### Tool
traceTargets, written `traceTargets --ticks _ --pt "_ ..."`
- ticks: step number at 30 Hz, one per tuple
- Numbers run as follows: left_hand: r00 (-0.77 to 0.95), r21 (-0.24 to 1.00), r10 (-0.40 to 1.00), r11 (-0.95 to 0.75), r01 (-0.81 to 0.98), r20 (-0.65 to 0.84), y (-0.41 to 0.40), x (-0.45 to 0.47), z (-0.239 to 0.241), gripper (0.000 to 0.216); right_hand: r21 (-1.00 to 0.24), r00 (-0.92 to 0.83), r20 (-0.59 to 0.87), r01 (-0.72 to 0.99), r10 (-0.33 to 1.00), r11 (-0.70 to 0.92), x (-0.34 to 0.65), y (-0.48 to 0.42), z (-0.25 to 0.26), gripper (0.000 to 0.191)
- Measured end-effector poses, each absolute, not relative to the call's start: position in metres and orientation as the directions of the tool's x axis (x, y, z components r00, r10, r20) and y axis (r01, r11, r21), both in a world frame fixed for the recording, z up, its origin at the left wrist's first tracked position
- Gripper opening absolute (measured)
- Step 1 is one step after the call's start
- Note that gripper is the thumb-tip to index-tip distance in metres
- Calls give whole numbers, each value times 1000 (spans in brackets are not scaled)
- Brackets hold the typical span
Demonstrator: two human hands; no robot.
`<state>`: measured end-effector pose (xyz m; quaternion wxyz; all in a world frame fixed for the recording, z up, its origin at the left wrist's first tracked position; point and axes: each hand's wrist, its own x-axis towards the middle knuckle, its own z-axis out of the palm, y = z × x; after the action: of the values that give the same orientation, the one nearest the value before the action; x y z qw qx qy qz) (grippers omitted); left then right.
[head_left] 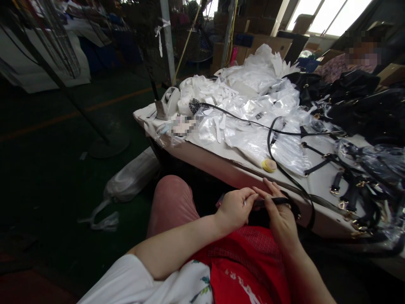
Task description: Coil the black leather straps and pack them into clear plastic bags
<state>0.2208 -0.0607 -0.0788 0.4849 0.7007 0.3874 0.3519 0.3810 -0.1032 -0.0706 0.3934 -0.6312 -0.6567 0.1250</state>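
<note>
Above my lap, my left hand point(234, 207) is closed, its thumb and fingers pinched around one end of a black strap point(280, 201). The strap crosses to my right hand point(283, 217), whose thumb presses it against partly stretched fingers. Some metal shows on the strap by the right hand's outer side. A long, thin black strap point(268, 139) loops over the table edge just beyond the hands. Closest to them on the tabletop is a small round yellow thing point(268, 165). Exactly what lies inside the left pinch is hidden.
Clear plastic bags point(262, 109) are heaped across the white table point(202, 162). Black straps with gold buckles point(348, 185) lie at right, below black bags point(367, 105). Another person point(341, 67) sits behind them. A stand base point(109, 145) and a wrapped white bundle point(133, 175) occupy the floor at left.
</note>
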Motion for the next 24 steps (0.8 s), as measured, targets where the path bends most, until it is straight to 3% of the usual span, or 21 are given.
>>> traceTargets --ticks 3,7,9,12,15,20,24 --pt "388 949 916 -209 238 105 -55 212 -78 37 -673 99 361 716 927 186 390 -102 -88 44" --pt "334 919 928 -266 290 163 -40 190 -78 30 -899 163 306 373 938 228 412 -109 -91 65" --pt "409 931 904 -249 266 125 -37 184 -81 32 -952 204 242 238 949 191 417 -112 -85 63" --pt "520 968 853 -162 190 41 -39 183 -86 36 -979 348 185 152 919 139 419 -114 -74 47" --pt "554 991 832 -79 109 6 -43 183 -89 38 -947 438 252 296 863 126 423 -116 -66 43" --pt "602 999 798 -28 17 12 -49 176 -83 42 -767 420 454 633 786 105 434 -118 -63 39" --pt "623 999 782 -31 20 12 -55 173 -77 42 -748 371 470 649 801 139 424 -117 -61 46"
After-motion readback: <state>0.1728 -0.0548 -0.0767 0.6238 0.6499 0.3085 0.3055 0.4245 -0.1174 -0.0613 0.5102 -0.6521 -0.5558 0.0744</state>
